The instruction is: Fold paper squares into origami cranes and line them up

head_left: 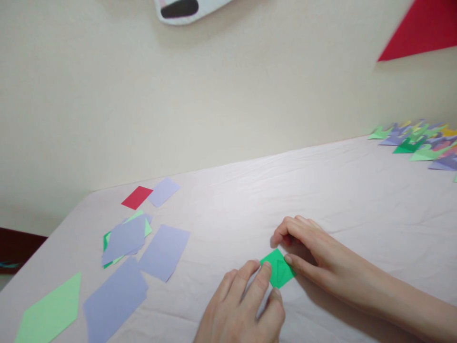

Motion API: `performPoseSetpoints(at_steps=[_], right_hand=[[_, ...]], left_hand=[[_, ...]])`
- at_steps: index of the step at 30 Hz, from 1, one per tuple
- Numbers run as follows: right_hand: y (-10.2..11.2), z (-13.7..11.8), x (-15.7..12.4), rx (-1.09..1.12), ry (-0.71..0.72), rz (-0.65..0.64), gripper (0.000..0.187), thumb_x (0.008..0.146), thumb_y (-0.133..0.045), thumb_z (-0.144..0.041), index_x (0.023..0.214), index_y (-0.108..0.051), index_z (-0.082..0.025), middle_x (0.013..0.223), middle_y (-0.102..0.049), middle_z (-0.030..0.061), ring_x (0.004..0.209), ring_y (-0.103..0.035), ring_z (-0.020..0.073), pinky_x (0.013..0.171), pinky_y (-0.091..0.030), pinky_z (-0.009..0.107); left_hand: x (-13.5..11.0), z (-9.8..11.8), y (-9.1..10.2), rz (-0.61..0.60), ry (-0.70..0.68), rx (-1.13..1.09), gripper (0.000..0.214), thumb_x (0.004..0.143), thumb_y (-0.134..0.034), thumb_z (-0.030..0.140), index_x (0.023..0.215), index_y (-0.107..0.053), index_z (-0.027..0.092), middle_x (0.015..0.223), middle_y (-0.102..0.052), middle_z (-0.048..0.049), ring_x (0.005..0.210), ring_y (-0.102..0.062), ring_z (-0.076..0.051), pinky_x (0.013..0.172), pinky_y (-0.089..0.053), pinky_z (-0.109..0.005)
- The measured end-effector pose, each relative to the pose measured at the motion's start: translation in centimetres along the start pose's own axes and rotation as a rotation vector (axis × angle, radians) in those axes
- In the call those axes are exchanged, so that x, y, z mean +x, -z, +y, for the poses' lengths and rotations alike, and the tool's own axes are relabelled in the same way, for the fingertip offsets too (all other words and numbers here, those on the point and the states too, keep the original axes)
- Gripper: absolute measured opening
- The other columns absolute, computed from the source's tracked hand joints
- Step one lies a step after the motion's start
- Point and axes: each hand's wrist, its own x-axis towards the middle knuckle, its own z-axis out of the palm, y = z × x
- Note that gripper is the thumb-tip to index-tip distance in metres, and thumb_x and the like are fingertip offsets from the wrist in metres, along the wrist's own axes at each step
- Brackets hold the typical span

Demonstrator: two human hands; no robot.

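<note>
A small folded green paper piece [277, 269] lies on the white tablecloth [321, 190] near the front. My left hand [243, 305] presses on its left and lower edges with fingertips and thumb. My right hand [310, 252] comes in from the right, its fingers curled, pinching the paper's upper right edge between thumb and fingertips. Both hands touch the same green piece, which stays flat on the cloth.
Loose paper rectangles lie at the left: lavender sheets [164, 251], a light green sheet [50, 312], a red one [137, 197]. A row of folded coloured paper pieces [421, 143] sits at the far right. A red paper triangle [421, 28] hangs on the wall.
</note>
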Motion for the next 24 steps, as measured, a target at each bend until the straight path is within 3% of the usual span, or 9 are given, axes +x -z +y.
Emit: performPoseSetpoints(at_steps=[7,11,15,18,21,24], right_hand=[[0.1,0.3,-0.3,0.081,0.043,0.071,0.022,0.087,-0.038,-0.004,0.089,-0.053,-0.020,0.085,-0.057,0.0033,0.082,-0.052,0.0186,0.073,-0.042,0.033],[-0.4,-0.5,-0.7,-0.048,0.161,0.042,0.017,0.089,-0.046,-0.008,0.089,-0.058,-0.020,0.087,-0.059,0.0043,0.085,-0.051,0.0201,0.076,-0.041,0.036],[-0.9,-1.1,-1.0,-0.121,0.195,0.034,0.018,0.086,-0.055,-0.007,0.097,-0.062,-0.020,0.096,-0.061,0.0059,0.091,-0.051,0.0214,0.079,-0.042,0.037],[-1.0,-1.3,-0.9,-0.131,0.195,0.034,0.020,0.085,-0.056,-0.007,0.099,-0.064,-0.020,0.099,-0.061,0.0063,0.093,-0.051,0.0214,0.081,-0.043,0.037],[-1.0,-1.3,-0.9,-0.119,0.212,0.028,0.022,0.086,-0.055,-0.007,0.100,-0.065,-0.021,0.100,-0.061,0.0061,0.094,-0.052,0.0209,0.081,-0.044,0.036],[-1.1,-1.2,-0.8,-0.102,0.228,0.029,0.022,0.088,-0.054,-0.008,0.100,-0.065,-0.022,0.100,-0.061,0.0058,0.094,-0.052,0.0206,0.080,-0.044,0.035]], left_hand=[[-1.1,0.4,-0.4,-0.080,0.015,0.006,0.025,0.085,-0.053,0.019,0.108,-0.063,0.021,0.116,-0.067,-0.0085,0.115,-0.060,-0.028,0.082,-0.059,-0.035],[-1.7,1.4,-0.8,-0.192,0.054,-0.037,0.044,0.084,-0.058,0.026,0.127,-0.053,0.017,0.112,-0.066,-0.0134,0.117,-0.058,-0.033,0.084,-0.058,-0.040],[-1.0,1.3,-0.1,-0.301,0.192,-0.176,0.042,0.081,-0.064,0.027,0.119,-0.054,0.013,0.120,-0.062,-0.0159,0.106,-0.062,-0.031,0.083,-0.057,-0.041],[0.3,0.1,1.2,-0.320,0.205,-0.303,0.037,0.079,-0.066,0.019,0.114,-0.055,0.016,0.133,-0.055,-0.0141,0.115,-0.055,-0.031,0.093,-0.051,-0.046],[1.3,-1.2,2.1,-0.345,0.234,-0.447,0.033,0.079,-0.066,0.013,0.110,-0.056,0.020,0.130,-0.057,-0.0083,0.117,-0.051,-0.027,0.097,-0.046,-0.043],[1.6,-1.9,2.2,-0.358,0.287,-0.522,0.028,0.082,-0.062,0.008,0.106,-0.056,0.021,0.121,-0.059,-0.0067,0.109,-0.053,-0.023,0.091,-0.047,-0.038]])
